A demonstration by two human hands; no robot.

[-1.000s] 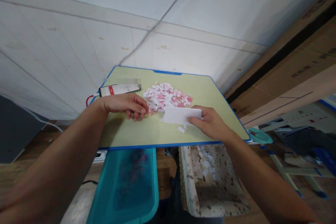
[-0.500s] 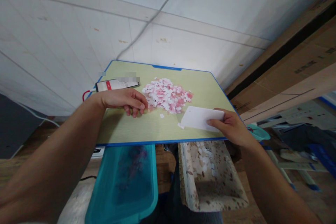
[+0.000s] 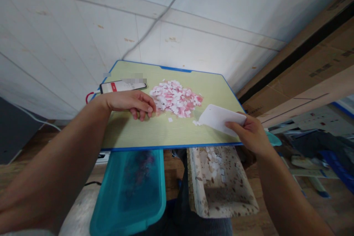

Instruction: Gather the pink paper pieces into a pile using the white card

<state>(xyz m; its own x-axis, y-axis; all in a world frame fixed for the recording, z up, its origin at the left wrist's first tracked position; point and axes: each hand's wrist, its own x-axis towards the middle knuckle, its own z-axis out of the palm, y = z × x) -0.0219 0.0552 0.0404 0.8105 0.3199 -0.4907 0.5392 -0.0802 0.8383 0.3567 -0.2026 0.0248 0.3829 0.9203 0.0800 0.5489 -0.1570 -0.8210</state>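
A low pile of small white and pink paper-like flakes (image 3: pixel 177 97) lies on the pale yellow tabletop (image 3: pixel 155 132). My left hand (image 3: pixel 134 105) rests at the pile's left edge, fingers loosely bent and apart, with nothing visible in it. On the other side, my right hand (image 3: pixel 249 131) grips a flat white scraper (image 3: pixel 219 118) between thumb and fingers. The scraper is tilted over the tabletop, its left edge next to a few loose flakes (image 3: pixel 197 122). One single flake (image 3: pixel 170 120) lies in front of the pile.
A phone (image 3: pixel 123 86) with a red cable lies at the back left. Below the blue front edge are a teal bin (image 3: pixel 162 199) with dark reddish bits and a speckled trough (image 3: pixel 229 210) holding white flakes. Cardboard boxes (image 3: pixel 312 77) stand at the right, a wall behind.
My right hand has moved the scraper slightly right and away from me, turning it. The loose flakes by its edge have shifted towards the pile. My left hand stays in place.
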